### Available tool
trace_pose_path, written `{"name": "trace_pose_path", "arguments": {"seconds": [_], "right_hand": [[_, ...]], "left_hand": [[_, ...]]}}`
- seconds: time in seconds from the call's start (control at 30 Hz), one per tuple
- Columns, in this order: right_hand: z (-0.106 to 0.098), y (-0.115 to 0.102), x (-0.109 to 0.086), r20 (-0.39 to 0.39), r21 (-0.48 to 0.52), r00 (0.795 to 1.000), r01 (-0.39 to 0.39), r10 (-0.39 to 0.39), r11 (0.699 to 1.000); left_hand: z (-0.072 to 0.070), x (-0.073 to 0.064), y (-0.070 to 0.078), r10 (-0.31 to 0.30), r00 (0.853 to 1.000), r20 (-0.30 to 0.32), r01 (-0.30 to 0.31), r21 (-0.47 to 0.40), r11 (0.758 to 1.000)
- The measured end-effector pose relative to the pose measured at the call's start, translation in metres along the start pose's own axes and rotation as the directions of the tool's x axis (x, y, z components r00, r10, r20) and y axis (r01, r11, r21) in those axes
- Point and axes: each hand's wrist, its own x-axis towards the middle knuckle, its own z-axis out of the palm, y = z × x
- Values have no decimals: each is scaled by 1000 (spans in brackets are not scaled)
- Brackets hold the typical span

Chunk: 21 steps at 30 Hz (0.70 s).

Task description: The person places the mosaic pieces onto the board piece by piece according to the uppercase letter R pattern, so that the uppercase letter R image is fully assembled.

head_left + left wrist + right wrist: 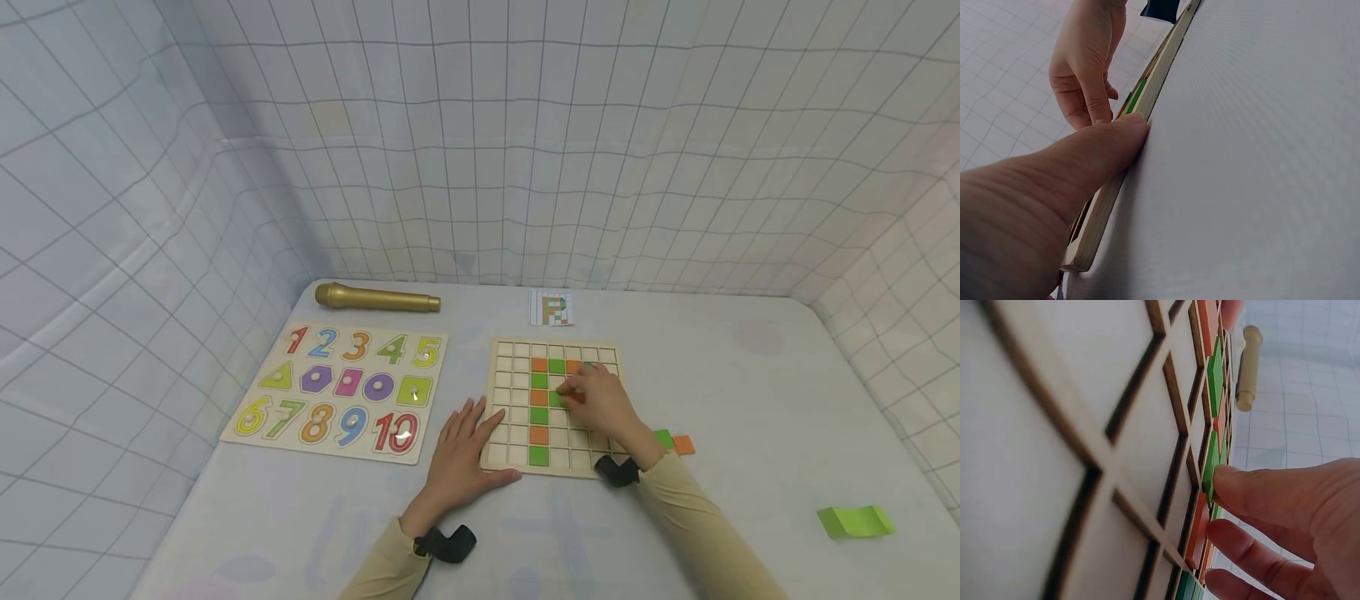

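The wooden grid board [517, 471] lies on the table with square green and orange tiles in some of its cells. My right hand [600, 404] is over its middle. Thumb and fingers pinch a green tile [1211, 469] at its cell; an orange tile [1197, 531] sits right beside it. My left hand [465, 458] rests at the board's near left corner, fingers spread along the left edge. In the left wrist view the left thumb [1107, 140] lies on the board's front rim.
Left of the board lies a number and shape puzzle [337, 392], with a gold microphone [378, 298] behind it. A small pattern card [551, 308] is beyond the board. Loose green [663, 438] and orange tiles [683, 445] lie beside the right forearm; a light green curved block [857, 522] is far right.
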Motion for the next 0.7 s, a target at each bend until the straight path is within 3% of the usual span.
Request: {"name": "trace_pose_path", "arguments": {"seconds": [0.4, 0.7], "right_hand": [[-1, 1, -7, -7, 31, 999, 43, -42, 999], [-6, 4, -12, -171, 142, 983, 93, -69, 986]], "left_hand": [[0, 0, 0, 6, 1000, 1, -6, 3, 1000], [-2, 0, 1, 4, 1000, 5, -4, 4, 1000]]}}
